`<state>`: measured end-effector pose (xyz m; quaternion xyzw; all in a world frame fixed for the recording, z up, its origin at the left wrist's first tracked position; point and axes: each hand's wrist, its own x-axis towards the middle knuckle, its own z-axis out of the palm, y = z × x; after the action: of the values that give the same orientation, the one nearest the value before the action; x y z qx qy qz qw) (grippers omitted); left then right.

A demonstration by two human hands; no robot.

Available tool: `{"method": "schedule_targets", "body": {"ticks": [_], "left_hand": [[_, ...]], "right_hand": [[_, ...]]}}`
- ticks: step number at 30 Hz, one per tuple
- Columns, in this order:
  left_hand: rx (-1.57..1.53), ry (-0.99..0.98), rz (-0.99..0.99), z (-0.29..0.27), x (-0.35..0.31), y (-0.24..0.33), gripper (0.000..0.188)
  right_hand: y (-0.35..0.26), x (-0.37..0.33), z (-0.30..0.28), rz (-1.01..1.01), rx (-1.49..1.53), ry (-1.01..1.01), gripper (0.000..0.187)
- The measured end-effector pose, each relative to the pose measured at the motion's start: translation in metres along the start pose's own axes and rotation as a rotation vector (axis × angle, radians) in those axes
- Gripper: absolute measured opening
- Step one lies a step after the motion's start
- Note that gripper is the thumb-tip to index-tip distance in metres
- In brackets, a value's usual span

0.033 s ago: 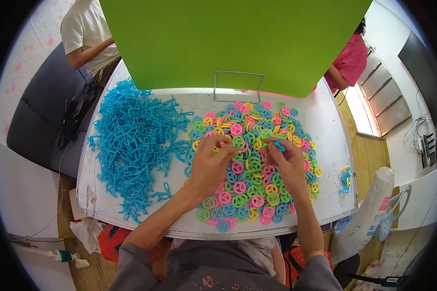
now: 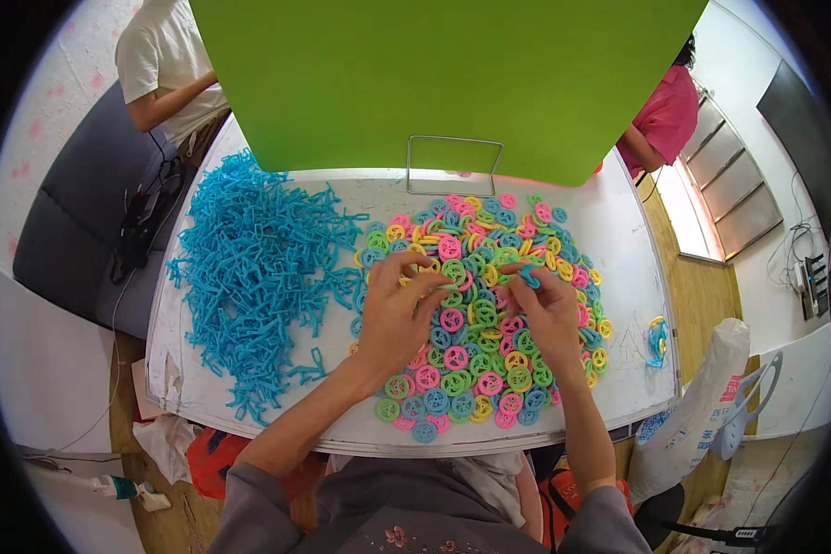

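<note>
My right hand (image 2: pixel 552 309) pinches a small blue plastic piece (image 2: pixel 529 275) between thumb and fingertips, above the wheel heap. Fingers cover most of that piece. To its left, my left hand (image 2: pixel 395 309) hovers over the heap, thumb and forefinger apart, with nothing visible between them. Close by its fingertips lies a green toy wheel (image 2: pixel 453 270). Pink, yellow, green and blue spoked plastic wheels (image 2: pixel 457 357) spread under both hands. On the left side of the table rises a big tangled pile of blue plastic frame pieces (image 2: pixel 258 249).
A blue piece with yellow wheels (image 2: pixel 656 342) lies near the right edge of the white table (image 2: pixel 618 397). A wire stand (image 2: pixel 455 137) is before the tall green panel (image 2: pixel 452 83). People sit beyond at left and right. A white sack (image 2: pixel 687 415) leans by the right corner.
My left hand's thumb and forefinger have spread a little, and the hand has shifted slightly left. The right hand keeps its hold on the blue piece.
</note>
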<state>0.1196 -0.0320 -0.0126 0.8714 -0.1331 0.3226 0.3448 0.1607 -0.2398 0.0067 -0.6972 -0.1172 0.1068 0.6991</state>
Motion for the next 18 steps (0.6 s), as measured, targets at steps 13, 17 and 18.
{"method": "schedule_targets", "body": {"ticks": [13,17,18], "left_hand": [[-0.976,-0.099,-0.486,-0.015,0.000,0.010,0.015],[-1.064,-0.120,-0.544,-0.008,-0.004,0.011,0.015],[-1.043,-0.120,-0.553,-0.007,-0.005,0.011,0.014]], "right_hand": [[0.001,-0.006,0.019,-0.617,-0.624,0.059,0.017],[-0.001,-0.007,0.022,-0.647,-0.627,0.046,0.018],[-0.001,-0.008,0.024,-0.643,-0.599,0.057,0.018]]}}
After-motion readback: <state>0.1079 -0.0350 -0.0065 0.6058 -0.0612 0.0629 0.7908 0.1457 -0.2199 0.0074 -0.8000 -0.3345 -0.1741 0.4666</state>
